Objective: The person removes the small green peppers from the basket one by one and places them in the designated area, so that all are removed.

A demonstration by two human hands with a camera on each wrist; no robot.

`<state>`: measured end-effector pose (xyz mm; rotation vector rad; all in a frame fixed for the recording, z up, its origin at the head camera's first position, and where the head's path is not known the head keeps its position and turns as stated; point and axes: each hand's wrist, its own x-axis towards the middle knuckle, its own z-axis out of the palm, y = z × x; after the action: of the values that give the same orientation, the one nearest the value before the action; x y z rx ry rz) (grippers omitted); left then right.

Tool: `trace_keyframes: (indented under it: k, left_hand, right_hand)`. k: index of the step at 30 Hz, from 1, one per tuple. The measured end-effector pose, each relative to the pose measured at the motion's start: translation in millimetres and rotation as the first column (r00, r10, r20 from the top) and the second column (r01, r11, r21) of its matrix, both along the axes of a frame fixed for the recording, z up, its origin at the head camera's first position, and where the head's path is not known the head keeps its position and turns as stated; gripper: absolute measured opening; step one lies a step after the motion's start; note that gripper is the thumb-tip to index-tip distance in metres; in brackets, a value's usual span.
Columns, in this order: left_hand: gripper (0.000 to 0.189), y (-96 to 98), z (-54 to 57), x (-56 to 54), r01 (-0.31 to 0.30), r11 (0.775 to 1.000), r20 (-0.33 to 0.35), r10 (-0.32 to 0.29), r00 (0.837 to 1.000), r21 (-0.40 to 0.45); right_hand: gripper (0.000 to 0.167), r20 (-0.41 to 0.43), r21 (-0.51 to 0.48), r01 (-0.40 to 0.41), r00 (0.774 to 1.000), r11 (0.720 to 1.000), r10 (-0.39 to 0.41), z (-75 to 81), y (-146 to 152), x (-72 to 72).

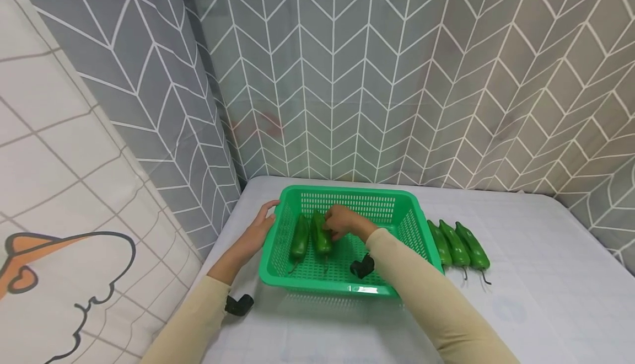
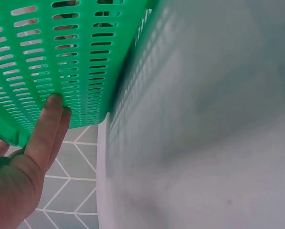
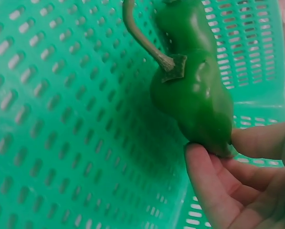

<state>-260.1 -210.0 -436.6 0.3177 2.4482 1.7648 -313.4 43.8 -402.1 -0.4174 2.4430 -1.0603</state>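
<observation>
A green plastic basket (image 1: 342, 288) holds two long green peppers with stems toward the near side. My right hand (image 1: 342, 221) reaches inside and pinches the far end of one green pepper (image 1: 321, 237) between thumb and fingers. The right wrist view shows that held pepper (image 3: 195, 95) close up, its curved stem pointing away from the fingers. To its left lies the other green pepper (image 1: 300, 238). My left hand (image 1: 257, 231) is at the basket's left side. In the left wrist view, straight fingers (image 2: 47, 129) rest against the slotted outer wall below the rim.
Right of the basket, three more green peppers (image 1: 456, 245) lie side by side on the white-covered table (image 1: 536, 276). A grey chevron-patterned curtain (image 1: 347, 77) hangs behind the table. A white tiled-print sheet (image 1: 74, 149) hangs at the left.
</observation>
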Motion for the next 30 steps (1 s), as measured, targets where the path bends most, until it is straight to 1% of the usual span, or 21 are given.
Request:
trace_keyframes:
  k: [3,5,6,10,13,17,22,30]
  left_hand:
    - [0.047,-1.2,-0.5,0.2,0.003,1.0,-0.002,-0.003,1.0,0.007]
    - [0.047,-1.9,-0.5,0.2,0.003,1.0,-0.003,-0.003,1.0,0.013]
    - [0.047,-2.0,-0.8,-0.1,0.003,1.0,-0.002,-0.003,1.0,0.015]
    - [0.047,-1.0,-0.4,-0.9,0.015,1.0,-0.005,-0.015,1.0,0.021]
    - [0.046,-0.3,-0.2,-1.3,0.021,0.999,-0.003,-0.021,1.0,0.025]
    - [0.046,-0.2,-0.4,-1.3,0.014,1.0,-0.003,-0.014,1.0,0.02]
    - [0.047,-0.8,-0.6,-2.0,0.019,1.0,-0.014,-0.019,1.0,0.007]
    - [0.046,-0.1,-0.2,-0.5,0.002,1.0,-0.006,-0.002,1.0,0.002]
  right_hand:
    - [0.02,-0.007,0.007,-0.005,1.0,1.0,0.005,3.4,2,-0.9]
    - [0.021,-0.024,0.023,-0.025,0.999,0.999,0.026,6.4,3,-1.1]
    - [0.024,-0.03,0.022,-0.028,0.999,0.999,0.028,8.2,4,-1.2]
    - [0.026,-0.056,0.029,-0.033,0.998,0.999,0.035,15.3,7,-1.9]
    - [0.027,-0.036,0.011,-0.02,0.999,1.0,0.021,19.6,10,-2.6]
    - [0.038,0.011,-0.021,0.007,1.0,1.0,-0.007,23.1,16,-3.8]
    - [0.044,0.016,-0.04,0.036,0.999,0.999,-0.036,25.8,25,-5.9]
    - [0.041,0.008,-0.027,0.005,1.0,1.0,-0.004,34.6,42,-9.7]
